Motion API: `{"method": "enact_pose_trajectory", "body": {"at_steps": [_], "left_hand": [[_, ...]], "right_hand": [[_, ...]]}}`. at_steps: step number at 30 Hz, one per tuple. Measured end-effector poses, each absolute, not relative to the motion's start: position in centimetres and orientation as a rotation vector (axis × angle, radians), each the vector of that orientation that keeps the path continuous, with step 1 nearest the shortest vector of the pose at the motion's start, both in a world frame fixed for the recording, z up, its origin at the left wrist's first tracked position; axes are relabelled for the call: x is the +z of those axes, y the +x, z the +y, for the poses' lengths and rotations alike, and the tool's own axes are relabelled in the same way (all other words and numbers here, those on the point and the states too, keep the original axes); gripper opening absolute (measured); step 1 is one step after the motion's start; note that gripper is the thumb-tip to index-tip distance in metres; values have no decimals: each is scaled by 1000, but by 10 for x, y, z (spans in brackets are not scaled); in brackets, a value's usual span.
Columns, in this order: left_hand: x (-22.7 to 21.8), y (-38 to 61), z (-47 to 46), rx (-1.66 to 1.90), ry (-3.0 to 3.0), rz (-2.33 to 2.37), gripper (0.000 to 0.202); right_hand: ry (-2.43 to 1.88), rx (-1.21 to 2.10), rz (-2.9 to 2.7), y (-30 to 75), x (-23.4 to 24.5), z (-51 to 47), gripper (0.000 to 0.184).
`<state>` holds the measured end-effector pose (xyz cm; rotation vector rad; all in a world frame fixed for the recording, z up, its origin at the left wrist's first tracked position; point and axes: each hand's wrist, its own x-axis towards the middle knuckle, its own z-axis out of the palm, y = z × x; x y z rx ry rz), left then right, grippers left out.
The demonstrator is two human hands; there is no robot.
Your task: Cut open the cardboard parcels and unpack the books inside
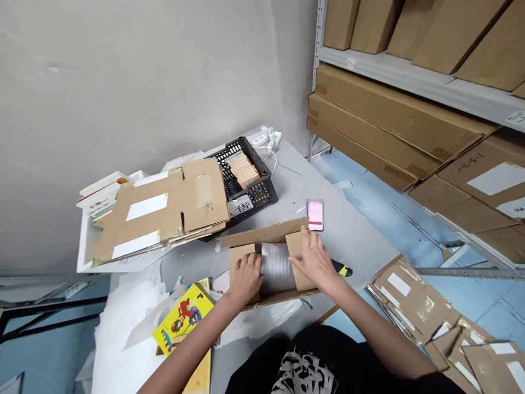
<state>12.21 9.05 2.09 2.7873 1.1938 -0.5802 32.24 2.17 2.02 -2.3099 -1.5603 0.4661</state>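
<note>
An open cardboard box [273, 235] stands on the grey table in front of me. Between its two folded-in side flaps shows a round bundle in clear plastic wrap [279, 268]; its contents cannot be made out. My left hand [246, 276] rests on the left flap, its fingers bent together over the inner edge. On the right flap lies my right hand [315, 260], thumb at the inner edge and fingertips up by the long far flap. The long far flap stands raised.
A phone with a lit screen [315, 214] lies behind the box, and a black-and-yellow tool [342, 268] at its right. Flattened cartons [172, 202] and a black crate [268, 189] are at the back left. A yellow book [186, 317] lies near my left forearm. Boxed shelves [394, 68] stand right.
</note>
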Motion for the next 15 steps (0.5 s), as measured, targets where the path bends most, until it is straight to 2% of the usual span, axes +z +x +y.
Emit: {"method": "enact_pose_trajectory", "body": {"at_steps": [3, 6, 11, 15], "left_hand": [[17, 114, 85, -687, 2601, 1558, 76], [16, 115, 80, -634, 2460, 1723, 89], [12, 114, 76, -399, 2321, 1768, 99], [15, 94, 76, -112, 2149, 1745, 85]], "right_hand": [[-2467, 480, -1631, 303, 14, 37, 109], [-2513, 540, -1730, 298, -1, 40, 120], [-2601, 614, -1910, 297, -7, 32, 125], [-2678, 647, -1990, 298, -11, 27, 121]]}}
